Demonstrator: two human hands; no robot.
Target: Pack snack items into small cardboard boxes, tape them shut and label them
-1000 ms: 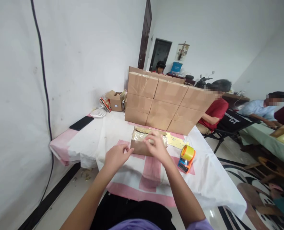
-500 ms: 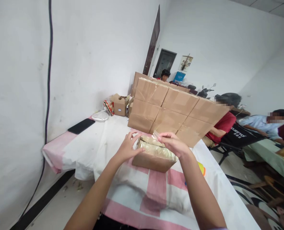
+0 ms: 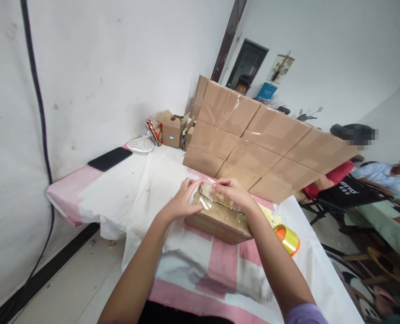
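A small open cardboard box (image 3: pixel 216 222) lies on the table in front of me, filled with a clear plastic bag (image 3: pixel 220 204) of brownish contents. My left hand (image 3: pixel 181 202) pinches the bag at the box's far left corner. My right hand (image 3: pixel 234 192) grips the bag's top edge at the far side of the box. Both hands have fingers curled onto the plastic.
Sealed cardboard boxes (image 3: pixel 254 139) are stacked like a wall behind the open box. A tape dispenser (image 3: pixel 288 238) lies to its right. A black phone (image 3: pixel 109 158), a white mesh cover (image 3: pixel 140 144) and a small open carton (image 3: pixel 171 129) sit far left on the table (image 3: pixel 135 189). Other people sit at right.
My left hand moved from the table onto the bag's left corner, and my right hand shifted to the bag's far edge. The camera tilted and the view swung.
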